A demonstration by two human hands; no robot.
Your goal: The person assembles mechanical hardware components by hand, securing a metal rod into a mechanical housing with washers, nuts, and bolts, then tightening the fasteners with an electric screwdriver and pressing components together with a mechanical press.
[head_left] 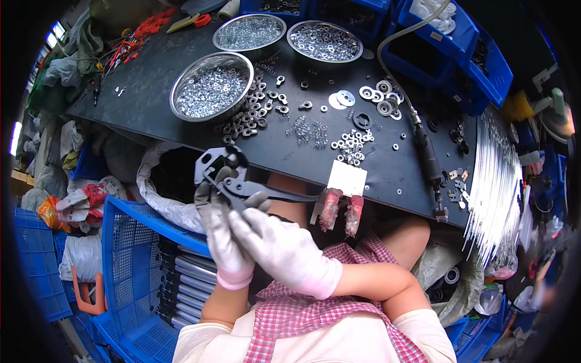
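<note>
Over the table's front edge, left of centre, I hold a metal lever assembly (237, 184) with a grey plate, dark round parts and a long flat arm reaching right. My left hand (219, 233), in a grey-white glove, is closed around its underside. My right hand (279, 245), gloved too, crosses over the left one with its fingers closed against the lower part of the assembly. The contact points are partly hidden. At the table edge, by the tip of the long arm, is a white square plate (347, 178) above two red-wrapped grips (330, 209).
Steel bowls of small metal parts (212, 88) stand on the black table (148, 100). Loose nuts (351, 145), springs (305, 132) and washers (381, 94) lie nearby. A power driver (428, 157) and metal rods (493, 187) are right. A blue crate (130, 242) holds tubes beside my left arm.
</note>
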